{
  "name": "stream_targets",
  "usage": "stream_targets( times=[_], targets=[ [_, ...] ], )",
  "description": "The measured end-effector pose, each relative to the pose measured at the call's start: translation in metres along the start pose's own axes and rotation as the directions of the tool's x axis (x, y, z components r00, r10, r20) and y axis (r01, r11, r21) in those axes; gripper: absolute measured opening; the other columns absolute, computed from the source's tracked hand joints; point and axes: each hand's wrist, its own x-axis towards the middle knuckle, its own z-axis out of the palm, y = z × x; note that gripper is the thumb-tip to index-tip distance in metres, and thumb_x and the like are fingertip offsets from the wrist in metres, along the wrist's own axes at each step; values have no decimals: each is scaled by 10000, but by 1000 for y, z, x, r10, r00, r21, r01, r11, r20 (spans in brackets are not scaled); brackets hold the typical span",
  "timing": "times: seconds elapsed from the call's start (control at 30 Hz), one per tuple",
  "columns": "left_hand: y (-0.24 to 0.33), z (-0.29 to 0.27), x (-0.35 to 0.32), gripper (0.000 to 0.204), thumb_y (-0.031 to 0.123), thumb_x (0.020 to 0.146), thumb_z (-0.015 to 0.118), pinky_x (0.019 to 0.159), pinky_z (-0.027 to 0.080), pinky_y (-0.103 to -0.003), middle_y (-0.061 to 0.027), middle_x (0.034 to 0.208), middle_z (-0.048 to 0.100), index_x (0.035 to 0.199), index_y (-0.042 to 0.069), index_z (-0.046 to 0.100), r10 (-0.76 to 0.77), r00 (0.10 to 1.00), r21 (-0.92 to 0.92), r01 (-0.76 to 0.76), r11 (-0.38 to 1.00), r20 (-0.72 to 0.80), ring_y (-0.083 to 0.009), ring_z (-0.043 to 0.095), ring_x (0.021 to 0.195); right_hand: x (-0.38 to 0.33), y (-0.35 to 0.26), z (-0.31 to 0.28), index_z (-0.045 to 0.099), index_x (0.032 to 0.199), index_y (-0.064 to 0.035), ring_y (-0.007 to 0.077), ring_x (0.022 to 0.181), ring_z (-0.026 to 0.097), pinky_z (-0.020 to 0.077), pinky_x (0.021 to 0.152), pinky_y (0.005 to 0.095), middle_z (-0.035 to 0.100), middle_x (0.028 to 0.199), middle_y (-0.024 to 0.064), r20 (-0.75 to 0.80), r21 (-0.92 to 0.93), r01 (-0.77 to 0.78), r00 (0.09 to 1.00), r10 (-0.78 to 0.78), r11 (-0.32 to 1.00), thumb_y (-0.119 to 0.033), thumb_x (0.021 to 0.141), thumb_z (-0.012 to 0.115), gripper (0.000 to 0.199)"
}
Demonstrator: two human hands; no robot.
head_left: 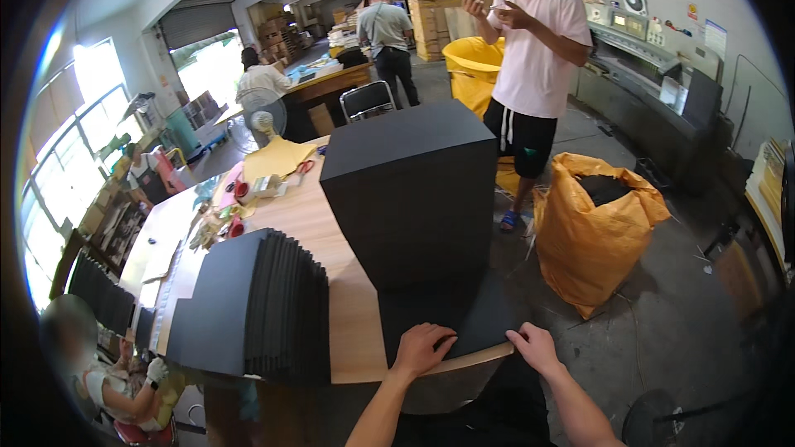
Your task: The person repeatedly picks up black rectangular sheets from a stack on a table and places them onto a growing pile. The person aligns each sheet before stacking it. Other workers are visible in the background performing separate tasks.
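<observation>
A black sheet point(472, 314) lies flat at the front corner of the wooden table, with a tall black stack point(414, 215) standing on or just behind its far part. My left hand point(424, 349) rests on the sheet near the front edge, fingers bent a little and thumb apart from them. At the sheet's right front corner is my right hand point(534, 346), its thumb and fingertips closed on the edge. Left of my hands, many thin black boards point(257, 306) lean together in a fanned row.
Scissors point(305, 167), tape rolls and yellow paper point(281, 157) lie on the table point(352, 323) farther back. An orange sack point(592, 240) stands on the floor to the right. A person point(538, 50) in a pink shirt stands beyond the stack; another point(124, 389) sits at the lower left.
</observation>
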Motion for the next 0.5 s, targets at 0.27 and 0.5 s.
stream_targets(
  times=[0.27, 0.5],
  targets=[
    [-20, 16, -3, 130, 91, 932, 775, 717, 601, -348, -106, 987, 767, 1054, 54, 802, -70, 997, -272, 71, 960, 13, -256, 747, 883, 20, -86, -28, 636, 803, -4, 404, 754, 721, 569, 703, 475, 711, 764, 201, 121, 149, -150, 984, 133, 977, -474, 1006, 697, 516],
    [-18, 17, 1, 204, 72, 892, 818, 945, 591, -388, -128, 1166, 760, 1095, 60, 797, -17, 995, -342, -17, 940, -97, -310, 738, 1091, 35, -80, 8, 464, 758, -87, 107, 622, 653, 511, 549, 274, 574, 676, 29, 133, 655, -177, 984, 118, 734, -300, 1032, 721, 432]
  ],
)
